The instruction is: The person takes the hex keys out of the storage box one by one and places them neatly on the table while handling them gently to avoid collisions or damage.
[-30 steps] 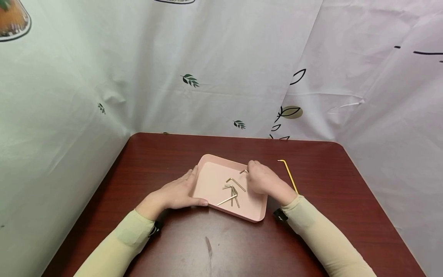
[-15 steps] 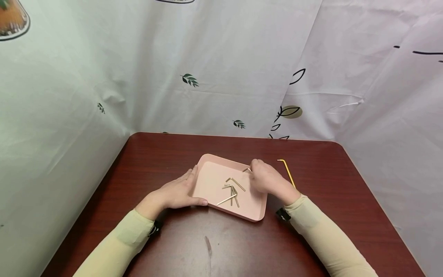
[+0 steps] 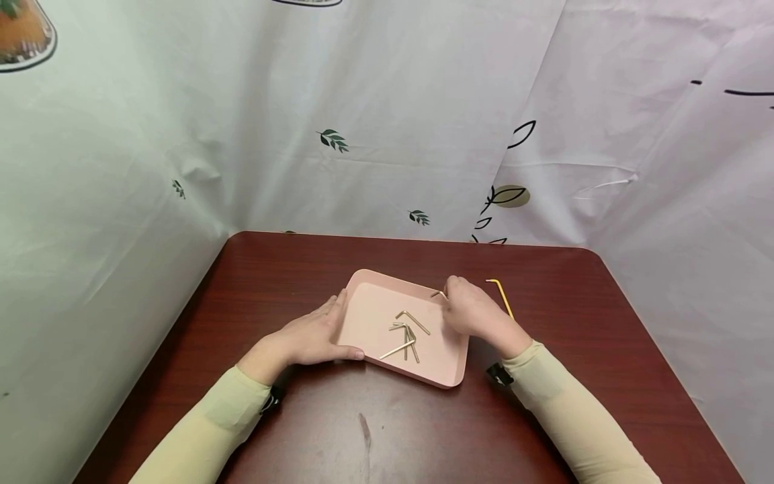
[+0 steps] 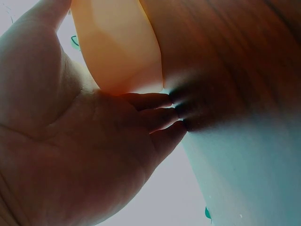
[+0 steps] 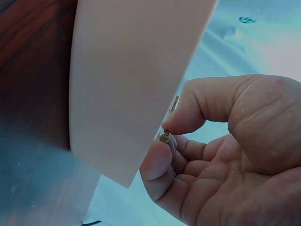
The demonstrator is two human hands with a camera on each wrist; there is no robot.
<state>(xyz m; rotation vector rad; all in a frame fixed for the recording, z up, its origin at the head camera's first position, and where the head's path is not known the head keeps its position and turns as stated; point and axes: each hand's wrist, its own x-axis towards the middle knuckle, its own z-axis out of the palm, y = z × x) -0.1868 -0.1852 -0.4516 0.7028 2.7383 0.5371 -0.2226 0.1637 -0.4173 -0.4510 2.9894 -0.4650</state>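
Observation:
A shallow pink tray lies slightly turned on the table. My left hand rests along its left side with straight fingers, the thumb touching the near edge. Over the tray's right side, my right hand pinches a brass-coloured hex key between thumb and forefinger. The right wrist view shows that key's hexagonal end between the fingertips, close to the tray wall. Several more hex keys lie in the tray, most of them crossed in a small pile, with one separate hex key just behind.
A yellow hex key lies on the dark red wooden table to the right of the tray, partly hidden by my right arm. White printed curtains hang behind the table and along both sides.
My right hand has slid a little to the right and away from me, carrying the hex key towards the tray's far right corner. The left hand and tray stay put.

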